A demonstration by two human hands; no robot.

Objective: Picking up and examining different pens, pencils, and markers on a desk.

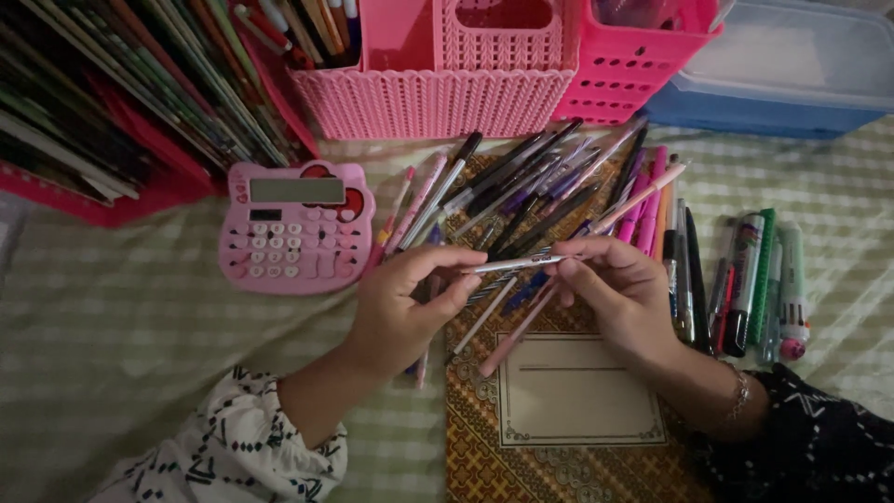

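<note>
Slim silver-white pen (514,265), level

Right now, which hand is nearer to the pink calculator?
Left. The left hand sits just right of the pink calculator, almost at its edge; the right hand is farther right, over the patterned notebook.

Dim light; green-checked cloth (112,345) covers surface; pink baskets (438,93), blue-based box (782,74) behind.

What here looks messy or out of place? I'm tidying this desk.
Pens lie loose in a fanned heap across the notebook instead of in the pink baskets. The hands, left and right, hold one pen between them. The calculator sits slightly askew. Nothing looks spilled or broken.
</note>
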